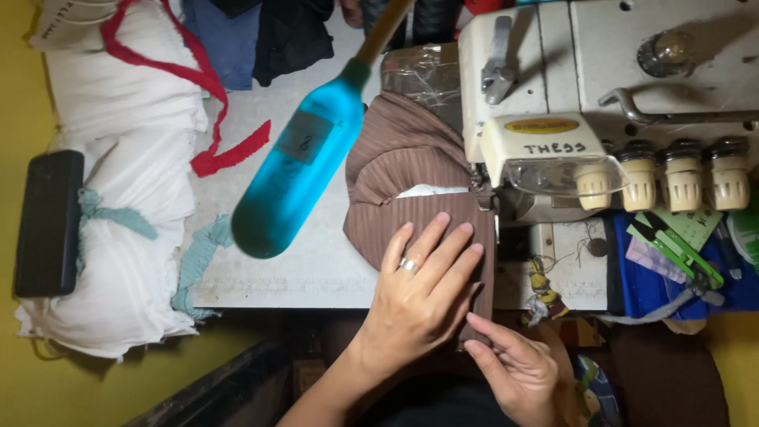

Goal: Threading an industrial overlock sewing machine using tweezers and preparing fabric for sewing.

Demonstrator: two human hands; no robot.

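While the brown ribbed cloth (411,182) is spread on the table (316,269) at the frame's centre, against the sewing machine (601,87), it is pressed flat by the open left hand (419,296); its lower edge is pinched by the right hand (518,368).

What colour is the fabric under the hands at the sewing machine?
Brown, with fine ribbed lines; the ribbed fabric shows best in the head view.
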